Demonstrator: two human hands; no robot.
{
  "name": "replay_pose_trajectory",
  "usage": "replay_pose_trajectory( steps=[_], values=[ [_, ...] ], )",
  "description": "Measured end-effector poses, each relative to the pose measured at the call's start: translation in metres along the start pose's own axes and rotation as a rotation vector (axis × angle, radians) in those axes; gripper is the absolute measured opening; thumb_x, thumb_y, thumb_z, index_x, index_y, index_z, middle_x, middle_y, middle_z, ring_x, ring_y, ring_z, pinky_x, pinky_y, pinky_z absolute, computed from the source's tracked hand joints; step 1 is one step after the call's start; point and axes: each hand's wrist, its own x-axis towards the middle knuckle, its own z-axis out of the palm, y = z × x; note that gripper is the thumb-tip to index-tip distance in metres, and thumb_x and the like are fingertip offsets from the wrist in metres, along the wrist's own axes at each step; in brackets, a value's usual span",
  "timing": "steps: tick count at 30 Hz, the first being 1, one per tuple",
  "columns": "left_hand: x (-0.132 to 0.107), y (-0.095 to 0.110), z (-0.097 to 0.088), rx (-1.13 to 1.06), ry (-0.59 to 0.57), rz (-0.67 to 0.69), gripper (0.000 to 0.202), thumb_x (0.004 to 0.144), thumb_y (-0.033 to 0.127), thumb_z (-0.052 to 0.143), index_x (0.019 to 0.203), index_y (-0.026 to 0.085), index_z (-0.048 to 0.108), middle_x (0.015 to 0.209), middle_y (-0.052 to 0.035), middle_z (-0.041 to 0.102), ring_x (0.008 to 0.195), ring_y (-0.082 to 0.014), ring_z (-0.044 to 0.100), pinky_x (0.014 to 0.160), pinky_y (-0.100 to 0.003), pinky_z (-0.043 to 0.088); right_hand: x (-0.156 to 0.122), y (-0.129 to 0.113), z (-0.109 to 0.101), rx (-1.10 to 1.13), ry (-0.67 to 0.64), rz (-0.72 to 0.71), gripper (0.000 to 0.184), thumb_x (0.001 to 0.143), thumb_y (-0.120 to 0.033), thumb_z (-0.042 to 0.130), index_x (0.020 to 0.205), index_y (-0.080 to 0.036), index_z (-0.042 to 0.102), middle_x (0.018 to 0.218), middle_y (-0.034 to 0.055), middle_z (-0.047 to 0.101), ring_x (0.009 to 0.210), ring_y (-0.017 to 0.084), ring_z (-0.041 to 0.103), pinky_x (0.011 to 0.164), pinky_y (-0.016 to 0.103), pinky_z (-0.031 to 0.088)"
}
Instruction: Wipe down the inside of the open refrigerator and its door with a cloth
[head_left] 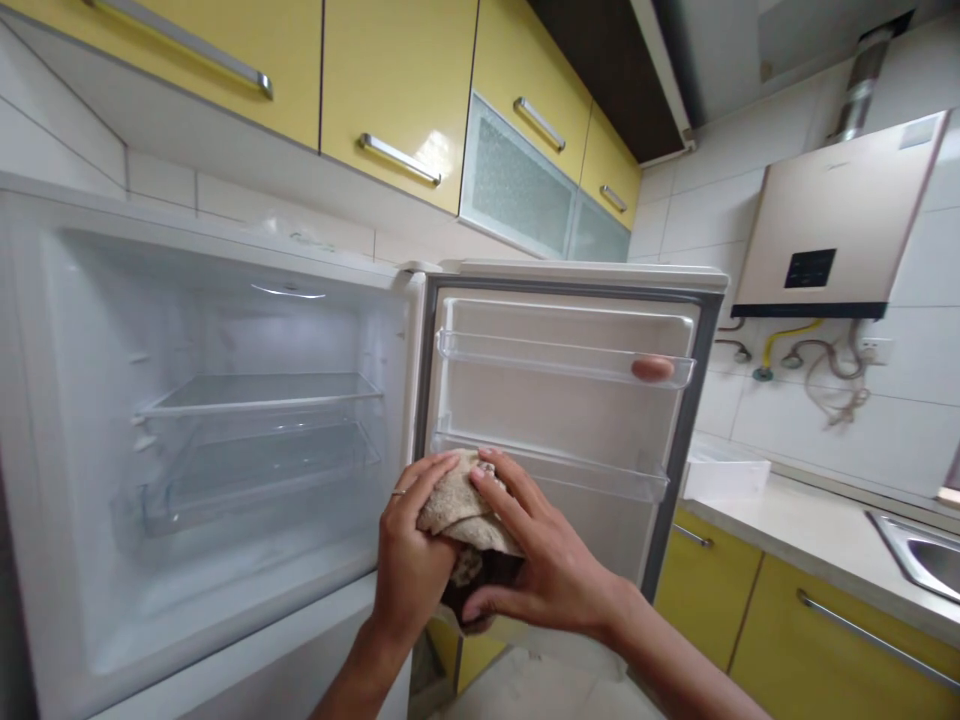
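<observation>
A bunched beige cloth (457,500), folded over on itself, is held between my two hands in front of the open refrigerator. My left hand (416,545), with a ring on one finger, wraps round its left side. From the right, my right hand (547,555) grips it, fingers over the top and thumb below. Dark shadow fills the fold under the cloth. Behind the hands stands the open refrigerator door (562,400) with clear plastic racks. A brown egg (652,369) sits in the upper rack. To the left, the refrigerator compartment (247,590) holds a glass shelf (262,393).
Below the shelf is a clear drawer (262,470). Yellow wall cabinets (397,80) hang overhead. On the right are a countertop (810,530), a white box (724,478), a sink (930,560) and a water heater (840,220) with pipes beneath.
</observation>
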Motion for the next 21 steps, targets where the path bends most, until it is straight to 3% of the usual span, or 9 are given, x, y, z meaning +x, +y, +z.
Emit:
replay_pose_trajectory(
  steps=[6, 9, 12, 15, 21],
  values=[
    [-0.005, 0.003, 0.015, -0.119, 0.139, -0.261, 0.038, 0.073, 0.014, 0.058, 0.106, 0.021, 0.074, 0.115, -0.0070, 0.074, 0.111, -0.0226, 0.068, 0.103, -0.037, 0.053, -0.010, -0.012, 0.034, -0.034, -0.029, 0.078, 0.160, 0.051, -0.073, 0.087, 0.163, -0.018, -0.013, 0.168, 0.0292, -0.004, 0.156, 0.048, -0.001, 0.118, 0.067, 0.034],
    [-0.003, 0.009, 0.021, -0.197, 0.170, -0.422, 0.032, 0.075, 0.024, 0.063, 0.105, 0.019, 0.072, 0.113, -0.0085, 0.074, 0.107, -0.0236, 0.068, 0.102, -0.039, 0.053, -0.009, -0.012, 0.043, -0.084, -0.045, 0.100, 0.173, 0.040, -0.065, 0.096, 0.161, -0.017, -0.018, 0.167, 0.0318, -0.012, 0.154, 0.052, -0.008, 0.117, 0.071, 0.032],
    [0.000, 0.011, 0.022, -0.286, 0.156, -0.556, 0.038, 0.070, 0.023, 0.064, 0.107, 0.018, 0.071, 0.114, -0.0093, 0.074, 0.108, -0.0249, 0.069, 0.104, -0.041, 0.052, -0.006, -0.010, 0.045, -0.111, -0.089, 0.088, 0.179, 0.035, -0.056, 0.100, 0.160, -0.020, -0.022, 0.166, 0.0315, -0.016, 0.152, 0.053, -0.011, 0.116, 0.074, 0.031],
    [0.002, 0.009, 0.021, -0.355, 0.156, -0.645, 0.044, 0.064, 0.019, 0.062, 0.106, 0.018, 0.070, 0.114, -0.0094, 0.075, 0.107, -0.0250, 0.070, 0.100, -0.039, 0.054, -0.003, -0.007, 0.040, -0.121, -0.172, 0.060, 0.178, 0.033, -0.048, 0.102, 0.161, -0.019, -0.018, 0.166, 0.0322, -0.017, 0.151, 0.054, -0.013, 0.116, 0.074, 0.032],
    [0.006, 0.005, 0.016, -0.420, 0.147, -0.731, 0.046, 0.057, 0.020, 0.057, 0.101, 0.017, 0.068, 0.105, -0.0094, 0.076, 0.096, -0.0245, 0.072, 0.089, -0.037, 0.057, 0.001, -0.001, 0.034, -0.148, -0.294, 0.017, 0.169, 0.029, -0.032, 0.105, 0.163, -0.012, 0.004, 0.165, 0.0365, -0.005, 0.152, 0.055, -0.007, 0.117, 0.070, 0.035]
  ],
)
